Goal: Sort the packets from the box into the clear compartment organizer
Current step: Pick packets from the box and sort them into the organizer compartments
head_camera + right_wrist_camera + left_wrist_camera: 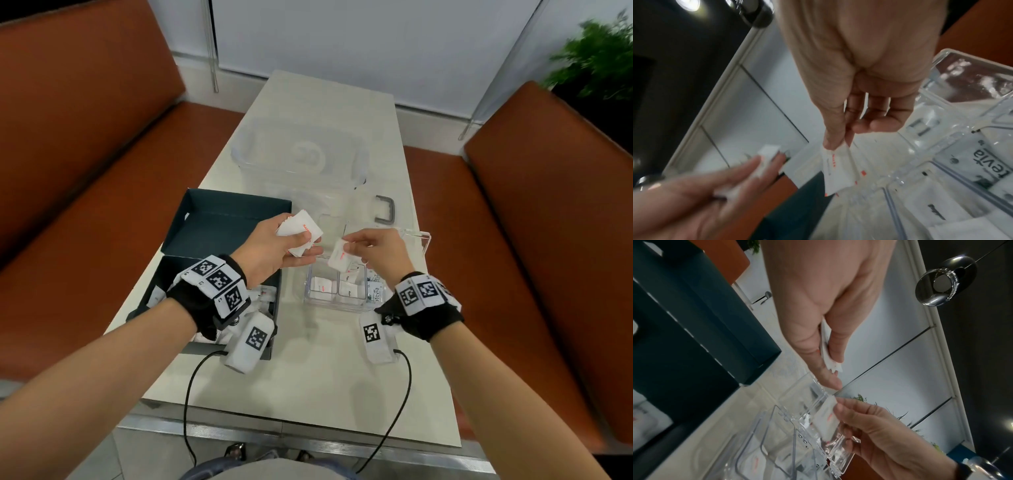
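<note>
My left hand [274, 245] holds a small stack of white packets [301, 231] with red print above the gap between the dark box [212, 240] and the clear compartment organizer [334, 305]. The stack's edge [830, 360] shows between thumb and fingers in the left wrist view. My right hand [373, 251] pinches a single white packet [339, 260] by its top corner, hanging over the organizer's far compartments. The same packet [836, 170] dangles from thumb and forefinger in the right wrist view. Several packets lie in the organizer's near compartments, some marked "stevia" [982, 160].
More packets lie in the dark box [263, 294] under my left wrist. A large clear lidded container [298, 157] stands behind the organizer, with a grey handle [387, 210] beside it. Brown bench seats [85, 154] flank the narrow table [325, 377]; a plant [596, 58] is far right.
</note>
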The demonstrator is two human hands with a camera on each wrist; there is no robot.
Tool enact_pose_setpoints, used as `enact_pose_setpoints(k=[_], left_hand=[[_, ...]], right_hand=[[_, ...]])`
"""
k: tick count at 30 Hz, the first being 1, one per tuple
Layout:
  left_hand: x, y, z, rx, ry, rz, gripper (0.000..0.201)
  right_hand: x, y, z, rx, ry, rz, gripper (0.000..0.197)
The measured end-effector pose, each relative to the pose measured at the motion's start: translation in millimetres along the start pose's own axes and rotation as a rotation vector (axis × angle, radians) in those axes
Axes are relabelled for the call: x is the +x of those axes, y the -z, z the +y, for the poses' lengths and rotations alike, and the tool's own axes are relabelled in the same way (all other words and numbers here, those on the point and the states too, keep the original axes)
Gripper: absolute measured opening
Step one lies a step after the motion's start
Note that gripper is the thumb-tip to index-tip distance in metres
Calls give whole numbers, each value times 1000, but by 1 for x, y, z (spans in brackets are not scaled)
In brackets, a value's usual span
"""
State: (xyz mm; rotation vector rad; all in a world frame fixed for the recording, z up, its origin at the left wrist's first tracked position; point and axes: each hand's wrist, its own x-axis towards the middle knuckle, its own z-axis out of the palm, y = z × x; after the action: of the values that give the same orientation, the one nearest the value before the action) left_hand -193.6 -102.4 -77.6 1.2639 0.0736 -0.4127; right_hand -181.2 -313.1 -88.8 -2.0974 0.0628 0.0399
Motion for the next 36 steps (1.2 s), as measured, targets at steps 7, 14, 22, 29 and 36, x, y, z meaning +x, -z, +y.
enact_pose_setpoints(k=[7,14,22,29,36], left_hand=[[-3,10,-2,-17,-4,11,30],[-7,19,-5,-32,-3,12,30],[-9,30,-7,-57,-2,35,27],[-7,34,-11,-66,5,35,26],[-6,30,-14,-51,13,30,24]], right_hand=[[10,-45,8,-258,112,8,10],[19,-64,15,-451,130,-8,21],[19,-59,16,-512,151,-22,25],[18,-44,8,-514,7,-119,24],[17,-64,14,-1007,50,-289,33]])
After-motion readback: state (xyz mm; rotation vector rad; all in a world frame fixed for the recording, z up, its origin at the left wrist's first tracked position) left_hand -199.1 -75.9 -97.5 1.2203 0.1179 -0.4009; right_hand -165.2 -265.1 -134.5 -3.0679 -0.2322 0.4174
